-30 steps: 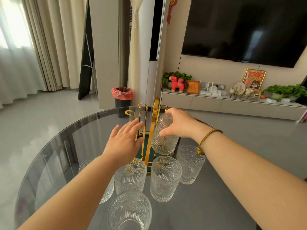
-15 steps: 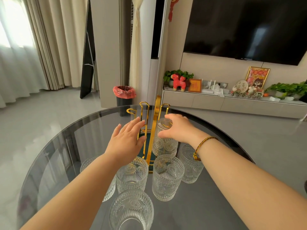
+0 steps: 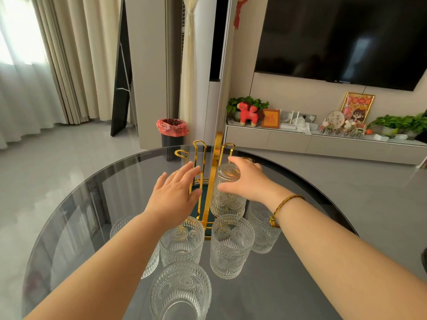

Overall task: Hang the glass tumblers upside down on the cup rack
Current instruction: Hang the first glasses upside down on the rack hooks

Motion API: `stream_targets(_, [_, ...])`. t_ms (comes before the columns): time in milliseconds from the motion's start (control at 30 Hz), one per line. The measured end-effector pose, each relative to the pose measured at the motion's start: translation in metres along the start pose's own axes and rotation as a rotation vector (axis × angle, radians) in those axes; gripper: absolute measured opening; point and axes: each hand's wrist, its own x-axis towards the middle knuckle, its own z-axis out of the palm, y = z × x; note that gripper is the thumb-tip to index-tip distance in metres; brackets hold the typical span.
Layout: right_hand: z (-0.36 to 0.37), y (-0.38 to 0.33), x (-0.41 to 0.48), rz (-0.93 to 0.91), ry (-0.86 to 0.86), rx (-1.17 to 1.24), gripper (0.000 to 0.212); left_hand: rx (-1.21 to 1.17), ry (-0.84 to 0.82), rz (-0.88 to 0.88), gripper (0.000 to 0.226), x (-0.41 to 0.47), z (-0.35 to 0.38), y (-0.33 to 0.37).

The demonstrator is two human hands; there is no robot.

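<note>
Left of the gold cup rack [image 3: 213, 181], the left hand [image 3: 175, 195] rests flat against a prong, its grip wide and empty. Right of the rack's centre post, the right hand [image 3: 247, 181] has its grip wrapped round an inverted tumbler [image 3: 227, 192], apparently seating it on a prong. Next, judging by this, comes letting go, then lifting an upright tumbler [image 3: 231, 245] from the worktop [image 3: 92, 204] in front of the rack. No writing on these is readable.
</note>
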Motion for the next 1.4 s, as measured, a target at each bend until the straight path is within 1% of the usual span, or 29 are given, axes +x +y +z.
stream_targets(133, [-0.003,0.007,-0.012,-0.011,0.078,0.065,0.078,0.005,-0.004,0.000,0.049,0.000,0.001,0.000])
stream_targets(300, [0.004,0.024,-0.048,-0.051,0.216,0.214,0.067,0.020,0.001,0.017,0.048,-0.003,-0.001,-0.001])
stream_targets(433, [0.034,0.044,-0.093,-0.033,0.323,0.384,0.062,0.085,-0.027,0.021,0.050,-0.003,-0.004,0.000])
stream_targets(533, [0.068,0.054,-0.124,0.014,0.310,0.506,0.059,0.156,-0.026,0.036,0.050,0.000,-0.008,0.001])
stream_targets(633, [0.096,0.059,-0.140,0.023,0.350,0.523,0.060,0.207,-0.024,0.094,0.050,-0.002,-0.008,0.003])
stream_targets(667, [0.102,0.060,-0.144,0.037,0.345,0.537,0.062,0.217,-0.033,0.108,0.051,-0.004,-0.006,0.006])
stream_targets(733, [0.111,0.057,-0.141,0.087,0.283,0.586,0.071,0.200,-0.037,0.107,0.053,-0.006,-0.004,0.006])
stream_targets(833, [0.121,0.056,-0.131,0.165,0.149,0.570,0.096,0.147,-0.035,0.088,0.054,-0.007,-0.004,0.008])
stream_targets(933, [0.125,0.054,-0.120,0.199,0.143,0.493,0.107,0.104,-0.047,0.076,0.054,-0.006,-0.005,0.008])
stream_targets(1000, [0.127,0.054,-0.114,0.253,0.153,0.458,0.110,0.086,-0.057,0.069,0.054,-0.006,-0.005,0.009])
stream_targets(1067, [0.128,0.053,-0.111,0.285,0.179,0.448,0.103,0.072,-0.055,0.065,0.054,-0.006,-0.005,0.010])
stream_targets(1133, [0.129,0.053,-0.110,0.284,0.206,0.439,0.089,0.063,-0.053,0.065,0.054,-0.006,-0.005,0.010])
stream_targets(1167, [0.129,0.053,-0.111,0.284,0.211,0.437,0.083,0.058,-0.054,0.066,0.053,-0.007,-0.005,0.010])
stream_targets(1233, [0.128,0.055,-0.112,0.293,0.198,0.463,0.076,0.044,-0.058,0.064,0.052,-0.006,-0.006,0.010])
stream_targets(1333, [0.124,0.057,-0.117,0.277,0.190,0.603,0.071,0.034,-0.067,0.055,0.051,-0.007,-0.009,0.010])
stream_targets(1400, [0.119,0.057,-0.124,0.242,0.198,0.709,0.062,0.043,-0.073,0.055,0.051,-0.007,-0.009,0.011])
